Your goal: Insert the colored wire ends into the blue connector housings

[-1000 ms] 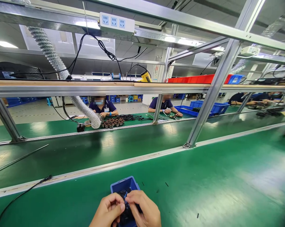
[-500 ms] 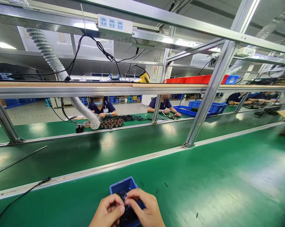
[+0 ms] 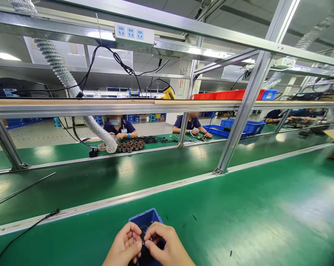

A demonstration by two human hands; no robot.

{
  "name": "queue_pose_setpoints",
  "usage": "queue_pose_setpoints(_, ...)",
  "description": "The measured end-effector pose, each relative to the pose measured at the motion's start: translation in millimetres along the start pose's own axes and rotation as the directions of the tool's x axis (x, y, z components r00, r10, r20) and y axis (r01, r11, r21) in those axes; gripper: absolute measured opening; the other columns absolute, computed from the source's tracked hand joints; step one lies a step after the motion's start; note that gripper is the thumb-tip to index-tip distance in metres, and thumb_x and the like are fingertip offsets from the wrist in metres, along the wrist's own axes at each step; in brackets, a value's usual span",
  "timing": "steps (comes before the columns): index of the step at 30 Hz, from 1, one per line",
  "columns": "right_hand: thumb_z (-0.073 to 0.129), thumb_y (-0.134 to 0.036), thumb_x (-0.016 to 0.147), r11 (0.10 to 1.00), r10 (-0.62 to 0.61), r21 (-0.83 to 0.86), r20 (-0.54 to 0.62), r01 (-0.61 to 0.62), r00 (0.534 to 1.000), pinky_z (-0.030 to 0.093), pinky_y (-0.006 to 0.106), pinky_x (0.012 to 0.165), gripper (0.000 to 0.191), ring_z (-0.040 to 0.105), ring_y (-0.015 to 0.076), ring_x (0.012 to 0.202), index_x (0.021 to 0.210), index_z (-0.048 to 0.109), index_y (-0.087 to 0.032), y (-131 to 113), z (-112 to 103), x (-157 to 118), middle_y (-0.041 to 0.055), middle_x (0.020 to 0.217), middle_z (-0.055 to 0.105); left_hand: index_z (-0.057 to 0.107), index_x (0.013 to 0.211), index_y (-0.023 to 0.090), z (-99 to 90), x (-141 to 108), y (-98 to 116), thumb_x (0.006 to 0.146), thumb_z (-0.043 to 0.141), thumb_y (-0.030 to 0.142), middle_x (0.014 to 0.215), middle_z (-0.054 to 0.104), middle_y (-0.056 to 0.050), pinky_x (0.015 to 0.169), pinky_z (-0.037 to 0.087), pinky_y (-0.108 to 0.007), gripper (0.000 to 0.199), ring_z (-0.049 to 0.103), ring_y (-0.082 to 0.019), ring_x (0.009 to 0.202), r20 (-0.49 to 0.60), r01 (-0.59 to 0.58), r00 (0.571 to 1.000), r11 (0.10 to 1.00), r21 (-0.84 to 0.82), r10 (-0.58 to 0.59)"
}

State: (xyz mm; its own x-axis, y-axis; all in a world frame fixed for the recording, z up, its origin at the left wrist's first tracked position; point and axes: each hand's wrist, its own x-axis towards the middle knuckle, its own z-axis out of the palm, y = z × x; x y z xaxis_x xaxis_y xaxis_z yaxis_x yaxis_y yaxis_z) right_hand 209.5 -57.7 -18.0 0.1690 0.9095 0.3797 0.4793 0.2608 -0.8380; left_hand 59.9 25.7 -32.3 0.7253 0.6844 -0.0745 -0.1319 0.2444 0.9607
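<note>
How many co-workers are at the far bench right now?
3. One person sits left of centre behind the small round parts, one at the middle by the upright post, one far right. The frame may hide others.

A green bench mat carries a small blue bin and a black cable.

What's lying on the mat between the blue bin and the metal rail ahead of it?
In the head view, the stretch from the blue bin to the metal rail is bare green mat; a few small dark bits lie off to the bin's right.
</note>
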Motion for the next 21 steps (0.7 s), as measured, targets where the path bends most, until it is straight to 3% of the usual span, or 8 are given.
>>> queue_pose_setpoints(4,0.062,-0.009,0.072,0.998,0.036,0.051,0.006,-0.036,0.999,0.049,0.022,0.062,0.014,0.064,0.0152,0.068,0.077,0.072,-0.018,2.2,7.1,0.4,0.0029,0.076,0.069,0.054,0.080,0.018,2.8,-2.9,-0.1,0.063,0.083,0.049,0.067,0.051,0.005,0.046,0.031,-0.017,0.045,0.048,-0.007,0.054,-0.038,-0.007,0.999,1.000,-0.002,0.007)
queue_pose_setpoints(8,0.071,-0.012,0.067,0.977,0.111,0.177,0.061,-0.120,0.992,0.052,0.024,0.067,0.034,0.067,0.0176,0.074,0.100,0.070,-0.019,3.0,0.7,0.6,0.0033,0.085,0.072,0.053,0.079,0.018,3.2,-1.4,0.0,0.065,0.081,0.053,0.063,0.051,0.005,0.044,0.030,-0.017,0.047,0.046,-0.006,0.050,-0.044,-0.002,0.999,0.999,-0.039,0.000)
queue_pose_setpoints(13,0.069,-0.020,0.074,0.984,0.097,0.149,0.019,-0.099,0.995,0.047,0.023,0.063,0.004,0.062,0.0150,0.066,0.075,0.072,-0.018,6.8,-4.3,2.3,0.0015,0.070,0.070,0.049,0.075,0.019,-0.3,1.1,-3.4,0.062,0.080,0.059,0.059,0.049,0.007,0.040,0.027,-0.016,0.053,0.044,-0.005,0.045,0.014,-0.004,1.000,1.000,-0.007,0.004)
queue_pose_setpoints(18,0.071,-0.022,0.072,0.995,0.066,0.072,-0.019,-0.064,0.998,0.044,0.021,0.057,0.006,0.059,0.0129,0.059,0.069,0.072,-0.017,8.4,9.3,3.0,0.0005,0.065,0.068,0.046,0.071,0.019,-1.0,2.0,-7.5,0.060,0.079,0.063,0.059,0.049,0.006,0.040,0.024,-0.016,0.057,0.042,-0.004,0.043,0.055,-0.009,0.998,0.999,0.032,0.007)
queue_pose_setpoints(21,0.068,-0.014,0.070,0.997,0.074,-0.013,-0.022,-0.074,0.997,0.044,0.020,0.056,0.005,0.059,0.0122,0.058,0.070,0.072,-0.017,0.1,6.3,2.2,-0.0009,0.064,0.068,0.045,0.069,0.019,-1.6,2.3,-3.1,0.057,0.081,0.062,0.059,0.048,0.006,0.043,0.027,-0.018,0.057,0.044,-0.005,0.045,0.011,-0.008,1.000,0.999,0.050,0.007)
